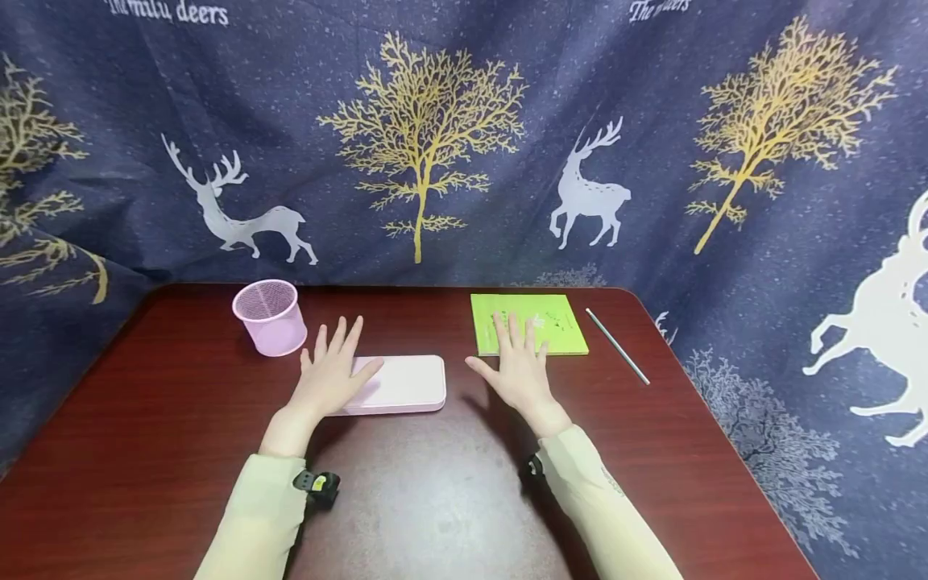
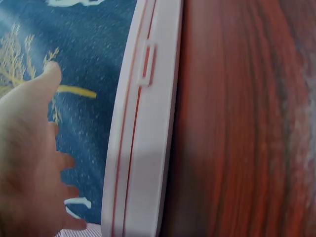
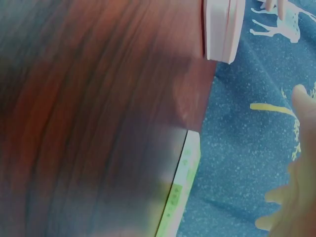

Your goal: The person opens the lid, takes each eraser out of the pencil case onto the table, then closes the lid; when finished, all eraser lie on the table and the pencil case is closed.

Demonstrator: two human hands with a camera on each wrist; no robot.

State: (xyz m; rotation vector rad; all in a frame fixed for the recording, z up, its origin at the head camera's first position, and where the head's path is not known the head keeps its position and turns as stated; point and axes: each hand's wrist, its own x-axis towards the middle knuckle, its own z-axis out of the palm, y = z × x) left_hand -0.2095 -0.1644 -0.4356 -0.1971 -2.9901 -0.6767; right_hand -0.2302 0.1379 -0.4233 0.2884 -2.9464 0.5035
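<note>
My left hand (image 1: 329, 379) hovers with spread fingers over the left end of a pale pink pencil case (image 1: 402, 383). Its side, with a seam and a small clasp, fills the middle of the left wrist view, where the hand (image 2: 29, 163) shows above it. Fingers spread as well, my right hand (image 1: 520, 377) is at the front edge of a bright green book (image 1: 561, 326), its fingertips overlapping the cover in the head view. In the right wrist view the book's edge (image 3: 180, 190) lies below that hand. Neither hand holds anything.
A pink mesh pen holder (image 1: 279, 330) stands at the back left of the dark red-brown table (image 1: 167, 451). Right of the book lies a thin pale blue stick (image 1: 618, 346), slanting toward the table's right edge. Behind the table hangs a navy cloth (image 1: 471, 217) printed with trees and deer.
</note>
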